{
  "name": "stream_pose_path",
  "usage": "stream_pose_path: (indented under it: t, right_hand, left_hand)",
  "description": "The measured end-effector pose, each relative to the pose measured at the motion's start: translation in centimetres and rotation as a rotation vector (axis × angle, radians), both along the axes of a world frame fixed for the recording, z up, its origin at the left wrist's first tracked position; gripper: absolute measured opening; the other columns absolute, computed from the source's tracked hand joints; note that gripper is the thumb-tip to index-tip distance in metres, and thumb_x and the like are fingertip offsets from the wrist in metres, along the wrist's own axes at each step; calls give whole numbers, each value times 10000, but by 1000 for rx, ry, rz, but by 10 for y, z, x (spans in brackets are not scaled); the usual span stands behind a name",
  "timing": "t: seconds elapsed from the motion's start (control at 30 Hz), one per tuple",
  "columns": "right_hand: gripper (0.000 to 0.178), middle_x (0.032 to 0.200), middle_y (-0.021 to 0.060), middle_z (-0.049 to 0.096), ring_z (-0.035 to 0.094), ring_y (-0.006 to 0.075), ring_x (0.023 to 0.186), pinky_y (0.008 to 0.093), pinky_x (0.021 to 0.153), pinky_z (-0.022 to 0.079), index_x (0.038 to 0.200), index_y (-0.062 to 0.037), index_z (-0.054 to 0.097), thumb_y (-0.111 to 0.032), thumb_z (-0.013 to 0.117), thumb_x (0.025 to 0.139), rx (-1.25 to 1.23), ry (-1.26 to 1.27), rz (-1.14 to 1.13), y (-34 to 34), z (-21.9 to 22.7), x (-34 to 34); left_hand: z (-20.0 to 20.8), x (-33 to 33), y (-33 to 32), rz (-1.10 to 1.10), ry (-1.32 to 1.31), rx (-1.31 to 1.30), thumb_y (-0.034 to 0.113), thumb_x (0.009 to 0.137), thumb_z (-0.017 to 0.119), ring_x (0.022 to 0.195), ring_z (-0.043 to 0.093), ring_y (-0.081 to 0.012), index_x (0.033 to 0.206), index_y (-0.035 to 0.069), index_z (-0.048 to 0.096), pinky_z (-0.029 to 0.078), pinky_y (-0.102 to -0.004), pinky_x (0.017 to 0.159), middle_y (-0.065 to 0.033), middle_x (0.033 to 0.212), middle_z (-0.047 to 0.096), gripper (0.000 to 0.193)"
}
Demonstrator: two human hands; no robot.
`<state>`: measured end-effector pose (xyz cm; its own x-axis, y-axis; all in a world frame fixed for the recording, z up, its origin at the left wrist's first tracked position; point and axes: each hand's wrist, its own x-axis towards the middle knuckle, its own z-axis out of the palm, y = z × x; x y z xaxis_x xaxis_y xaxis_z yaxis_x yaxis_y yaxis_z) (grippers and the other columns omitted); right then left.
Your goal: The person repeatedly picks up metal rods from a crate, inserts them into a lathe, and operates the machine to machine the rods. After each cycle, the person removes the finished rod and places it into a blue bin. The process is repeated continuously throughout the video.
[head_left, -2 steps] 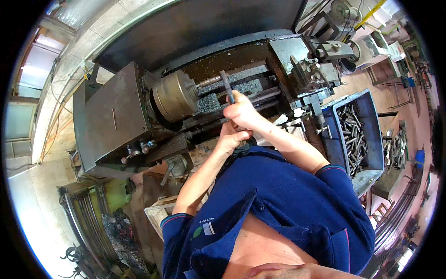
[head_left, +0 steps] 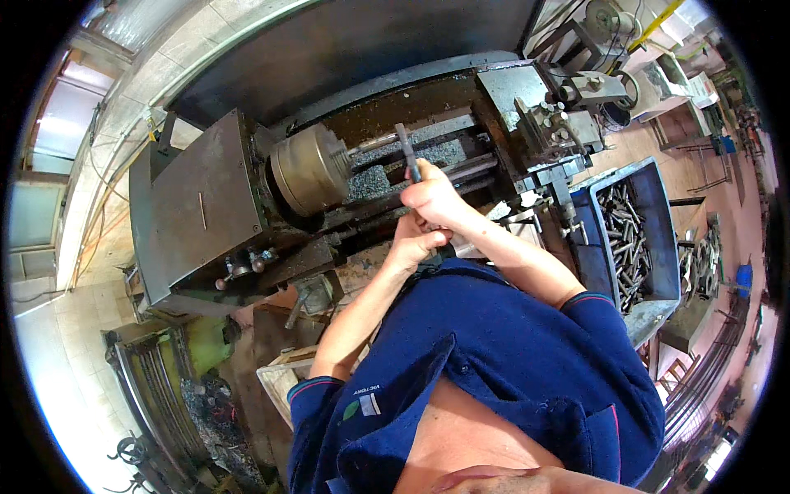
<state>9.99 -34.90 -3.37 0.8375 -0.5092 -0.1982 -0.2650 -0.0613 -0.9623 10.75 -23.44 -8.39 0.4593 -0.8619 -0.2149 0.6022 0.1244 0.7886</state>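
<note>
My right hand (head_left: 431,198) is closed around a slim, flat, file-like metal bar (head_left: 407,150), dark near my fingers and greyer toward its tip. The bar points away from me, and its far end lies at the free end of a thin metal rod (head_left: 367,146). That rod sticks out of the round chuck (head_left: 311,170) of a lathe (head_left: 202,202). Close below my right hand, my left hand (head_left: 417,242) is closed with its fingers curled; what is inside them is hidden.
Metal shavings (head_left: 368,183) lie on the lathe bed under the rod. The tool post (head_left: 553,128) stands to the right. A blue bin (head_left: 663,218) of short metal pieces is at my right. Control levers (head_left: 239,267) project from the lathe's front left.
The metal bar and my right hand have shifted slightly to the right. My left hand has moved a little the same way, still closed.
</note>
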Motion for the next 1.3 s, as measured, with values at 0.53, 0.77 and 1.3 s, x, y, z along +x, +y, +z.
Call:
stream_pose_path:
  t: [0.53, 0.77, 1.3]
  right_hand:
    - [226, 673, 5, 406, 396, 108, 610, 278, 497, 346, 789, -64, 428, -57, 549, 598, 97, -9, -23, 2, -12, 4]
    - [236, 647, 12, 425, 410, 110, 577, 277, 480, 342, 810, -58, 442, -48, 550, 600, 110, -2, 1, -5, -7, 1]
    - [244, 675, 29, 445, 434, 131, 606, 297, 497, 371, 820, -51, 442, -39, 559, 606, 72, 15, -13, -3, -16, 3]
  left_hand:
    - [-12, 2, 3, 32, -36, -22, 320, 547, 838, 903, 549, -140, 1089, -51, 487, 469, -247, 747, -68, 997, 560, 745]
    - [-9, -2, -5, 28, -25, -51, 327, 549, 843, 874, 552, -135, 1080, -50, 483, 457, -248, 756, -56, 982, 565, 744]
    - [-11, 6, 3, -22, -68, -3, 216, 591, 803, 814, 574, -130, 1018, -38, 518, 476, -237, 709, -45, 875, 590, 573]
